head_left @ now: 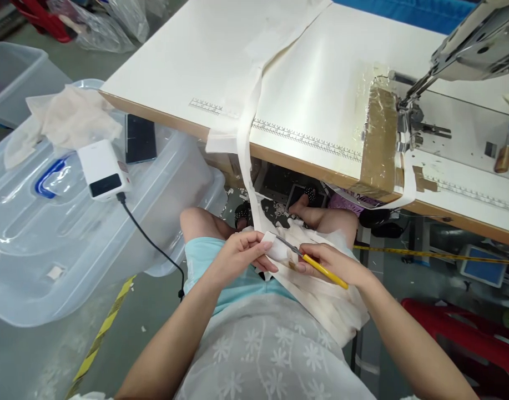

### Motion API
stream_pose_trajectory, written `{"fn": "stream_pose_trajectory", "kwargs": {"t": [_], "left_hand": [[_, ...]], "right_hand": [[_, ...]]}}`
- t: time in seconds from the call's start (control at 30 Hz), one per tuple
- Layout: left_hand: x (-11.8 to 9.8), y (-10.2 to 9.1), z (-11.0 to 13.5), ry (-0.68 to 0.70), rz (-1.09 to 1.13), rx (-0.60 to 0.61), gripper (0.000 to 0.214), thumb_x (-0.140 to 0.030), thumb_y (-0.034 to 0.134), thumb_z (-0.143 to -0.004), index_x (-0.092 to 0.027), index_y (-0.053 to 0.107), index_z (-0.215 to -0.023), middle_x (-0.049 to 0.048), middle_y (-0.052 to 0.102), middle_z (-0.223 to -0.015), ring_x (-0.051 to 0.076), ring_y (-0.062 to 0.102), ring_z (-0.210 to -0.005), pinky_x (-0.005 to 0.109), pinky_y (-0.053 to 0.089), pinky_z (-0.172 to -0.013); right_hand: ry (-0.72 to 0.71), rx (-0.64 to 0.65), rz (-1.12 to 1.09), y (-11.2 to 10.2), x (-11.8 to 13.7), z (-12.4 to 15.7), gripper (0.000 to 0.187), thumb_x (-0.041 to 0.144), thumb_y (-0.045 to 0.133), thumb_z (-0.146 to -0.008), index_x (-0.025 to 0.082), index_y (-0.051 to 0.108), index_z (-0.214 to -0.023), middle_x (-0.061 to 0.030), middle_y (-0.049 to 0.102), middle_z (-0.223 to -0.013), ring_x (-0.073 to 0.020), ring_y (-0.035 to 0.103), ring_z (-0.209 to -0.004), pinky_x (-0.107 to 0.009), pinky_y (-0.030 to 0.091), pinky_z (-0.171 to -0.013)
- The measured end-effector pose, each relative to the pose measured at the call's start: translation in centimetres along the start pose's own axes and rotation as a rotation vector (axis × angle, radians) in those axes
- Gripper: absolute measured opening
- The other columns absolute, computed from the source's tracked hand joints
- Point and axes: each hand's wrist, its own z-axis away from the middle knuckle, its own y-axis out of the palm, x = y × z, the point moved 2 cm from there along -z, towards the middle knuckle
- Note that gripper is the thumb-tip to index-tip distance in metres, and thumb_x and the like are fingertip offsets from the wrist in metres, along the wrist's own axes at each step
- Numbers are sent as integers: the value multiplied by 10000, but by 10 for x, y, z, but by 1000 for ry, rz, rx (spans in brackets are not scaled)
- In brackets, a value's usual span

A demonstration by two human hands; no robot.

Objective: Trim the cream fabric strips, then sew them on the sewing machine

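My left hand [246, 256] is closed on a white fabric strip [250, 128], pinching a flat white piece of it between thumb and fingers. From there the strip runs up over the table edge and back across the tabletop. Held in my right hand [321, 262] are yellow-handled thread snips [324, 272], their thin dark blades pointing left across the white piece near my left fingertips. Whether the blades are parted cannot be made out. Below both hands, a bundle of pale cream cloth [324, 305] lies across my lap.
A sewing machine [466, 61] stands at the right of the white table [312, 100], which has printed rulers. At the left, a lidded plastic bin [162, 205] carries cream cloth [77, 119], a phone [141, 139] and a white power bank [100, 161] with a black cable. A red stool [458, 333] is at the lower right.
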Motion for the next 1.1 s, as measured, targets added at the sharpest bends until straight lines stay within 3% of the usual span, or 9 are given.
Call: {"fn": "stream_pose_trajectory", "kwargs": {"t": [0.2,0.47,0.77,1.1], "left_hand": [[6,-8,-1,-27,56,-38,433,-575,650,-809,-149,589,-857,90,727,-703,239,718,-698,288,544,-640],[8,-12,-4,-11,69,-32,396,-543,668,-809,-151,613,-827,70,723,-706,230,716,-703,275,544,-632],[10,-14,-3,10,102,-36,387,-529,669,-814,-146,620,-834,77,727,-699,214,715,-690,248,533,-628],[9,-12,0,-9,92,-10,420,-552,701,-767,-141,615,-783,81,716,-658,233,712,-657,280,550,-617]], "right_hand": [[-8,84,25,-1,1,-10,600,781,415,-852,212,377,-668,47,349,-620,-121,317,-572,-243,240,-501],[-2,-53,256,-1,10,-7,595,767,347,-892,215,365,-671,26,421,-616,-137,383,-568,-264,226,-533],[22,-188,364,4,10,-7,604,774,325,-876,221,318,-633,16,414,-556,-129,318,-501,-281,188,-508],[8,-168,483,-1,19,-12,577,750,390,-879,216,410,-662,-19,533,-606,-151,435,-523,-282,183,-515]]}}
